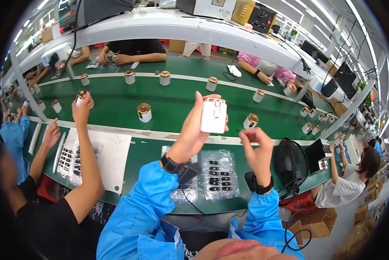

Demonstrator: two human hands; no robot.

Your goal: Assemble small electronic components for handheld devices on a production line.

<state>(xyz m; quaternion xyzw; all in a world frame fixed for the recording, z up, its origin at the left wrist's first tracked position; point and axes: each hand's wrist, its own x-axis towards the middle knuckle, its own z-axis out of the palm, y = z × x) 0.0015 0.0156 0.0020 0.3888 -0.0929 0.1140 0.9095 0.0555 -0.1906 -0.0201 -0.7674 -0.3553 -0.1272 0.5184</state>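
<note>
My left hand (191, 132) is closed around a white cylindrical housing (212, 121) with a copper-coloured rim, raised above the green belt. A slot-shaped recess with small fittings shows on the side turned to me. To the right of it, apart from the housing, my right hand (258, 149) has thumb and fingertips pinched together; whatever they grip is too small to make out. Below my hands a clear plastic bag (233, 173) lies on the bench with several small black oval parts (214, 173) in rows. Another clear bag (183, 195) is partly hidden under my left wrist.
Several similar white-and-copper housings (144, 113) stand along the green belt (116, 99). At left a co-worker's hand (82, 108) holds one above a white board (116, 160). A black bag (290, 162) sits right of my right hand. Overhead runs a white shelf (160, 28).
</note>
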